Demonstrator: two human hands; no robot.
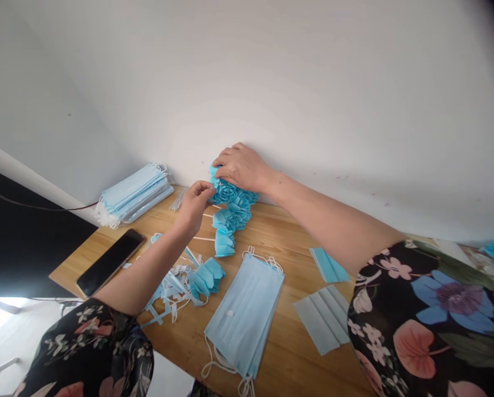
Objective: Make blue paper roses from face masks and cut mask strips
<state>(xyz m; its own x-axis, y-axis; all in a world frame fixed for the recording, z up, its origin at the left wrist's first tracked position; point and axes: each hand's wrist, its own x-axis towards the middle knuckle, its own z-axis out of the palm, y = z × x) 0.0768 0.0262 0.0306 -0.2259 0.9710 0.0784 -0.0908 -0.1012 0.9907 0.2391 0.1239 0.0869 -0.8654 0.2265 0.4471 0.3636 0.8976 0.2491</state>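
At the back of the wooden table, against the wall, blue flowers (pixel 234 216) with ruffled petals are bunched together on thin white stems. My left hand (pixel 197 199) is closed in a pinch at the left edge of a flower (pixel 225 193) near the top of the bunch. Over the top of that same flower lies my right hand (pixel 242 167), its fingers curled onto the blue petals. Its fingertips are partly hidden. A separate blue flower (pixel 208 277) lies nearer to me, beside a heap of white and blue cut strips (pixel 173 289).
Face masks (pixel 247 311) lie stacked at front centre; another mask stack (pixel 135 193) stands back left. A phone (pixel 111 261) rests near the left edge. Pleated grey pieces (pixel 323 318) and a blue piece (pixel 328 266) lie right. The wall (pixel 272 82) rises directly behind.
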